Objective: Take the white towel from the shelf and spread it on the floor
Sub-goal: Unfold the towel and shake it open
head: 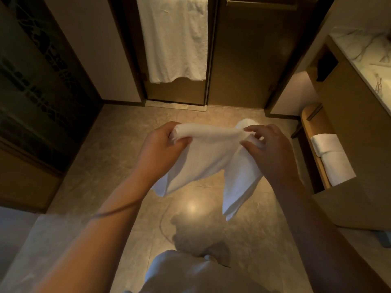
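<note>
A white towel [208, 157] hangs in the air above the tiled floor [118, 149], partly unfolded, with two flaps drooping down. My left hand [161, 148] grips its upper left edge. My right hand [269, 150] pinches its upper right corner between thumb and fingers. The wooden shelf [315, 149] under the vanity stands to the right, with more folded white towels [332, 157] lying on it.
A large white towel [175, 39] hangs on a door straight ahead. A marble-topped vanity [364, 53] runs along the right. A dark patterned panel [38, 85] lines the left wall. The floor shines with a light reflection [191, 207] below the towel.
</note>
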Demonstrator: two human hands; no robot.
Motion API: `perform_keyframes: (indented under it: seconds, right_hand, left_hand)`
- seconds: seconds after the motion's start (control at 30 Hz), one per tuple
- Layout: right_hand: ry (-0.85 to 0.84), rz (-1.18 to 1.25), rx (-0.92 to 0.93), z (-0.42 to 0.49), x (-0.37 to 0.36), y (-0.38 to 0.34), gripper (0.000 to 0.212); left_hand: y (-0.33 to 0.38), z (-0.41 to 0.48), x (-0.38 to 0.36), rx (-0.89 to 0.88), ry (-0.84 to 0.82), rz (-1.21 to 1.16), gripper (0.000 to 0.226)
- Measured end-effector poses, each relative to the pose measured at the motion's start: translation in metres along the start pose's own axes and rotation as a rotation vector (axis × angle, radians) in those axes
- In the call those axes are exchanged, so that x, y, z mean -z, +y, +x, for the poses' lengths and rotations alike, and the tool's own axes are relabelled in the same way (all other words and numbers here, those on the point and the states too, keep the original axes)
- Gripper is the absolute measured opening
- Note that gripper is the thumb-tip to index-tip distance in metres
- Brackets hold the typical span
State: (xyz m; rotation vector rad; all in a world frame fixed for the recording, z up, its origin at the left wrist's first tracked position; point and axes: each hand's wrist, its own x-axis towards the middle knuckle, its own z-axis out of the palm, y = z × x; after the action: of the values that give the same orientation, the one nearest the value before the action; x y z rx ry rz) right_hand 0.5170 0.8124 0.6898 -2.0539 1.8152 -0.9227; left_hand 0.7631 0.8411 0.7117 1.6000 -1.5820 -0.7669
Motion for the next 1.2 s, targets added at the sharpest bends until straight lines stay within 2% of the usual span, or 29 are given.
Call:
perform_keyframes:
  seconds: [0.2, 0.47, 0.6, 0.7, 0.77, 0.83, 0.93, 1.0, 1.2]
  right_hand:
    - [-0.144, 0.007, -0.105, -0.006, -0.004, 0.018, 0.032]
    - [-0.309, -0.025, -0.168, -0.019, -0.024, 0.03, 0.037]
    - [-0.251, 0.17, -0.022, -0.022, -0.026, 0.014, 0.053]
    - [-0.229, 0.206, 0.129, -0.019, -0.026, -0.008, 0.061]
    - [-0.236, 0.176, 0.218, -0.019, -0.029, -0.018, 0.053]
    - [-0.253, 0.191, 0.235, -0.022, -0.03, -0.023, 0.042]
    - [-0.297, 0.271, 0.182, -0.028, -0.034, -0.028, 0.046]
    - [-0.275, 0.325, 0.181, -0.03, -0.038, -0.033, 0.044]
    - [-0.17, 0.331, 0.201, -0.029, -0.046, -0.041, 0.017]
  left_hand:
    - [0.002, 0.005, -0.006, -0.053, 0.092, 0.036, 0.011]
    - [0.014, -0.001, -0.007, -0.135, 0.03, 0.111, 0.017]
    - [0.019, -0.001, -0.007, -0.217, 0.014, 0.216, 0.02]
    - [0.022, -0.006, -0.014, -0.3, -0.102, 0.313, 0.021]
    - [0.02, -0.012, -0.021, -0.315, -0.127, 0.347, 0.02]
    - [0.018, -0.013, -0.021, -0.273, -0.063, 0.31, 0.018]
    - [0.016, -0.01, -0.015, -0.274, -0.041, 0.304, 0.017]
    - [0.016, -0.01, -0.012, -0.285, -0.066, 0.31, 0.018]
    - [0.012, -0.011, -0.013, -0.25, -0.094, 0.253, 0.015]
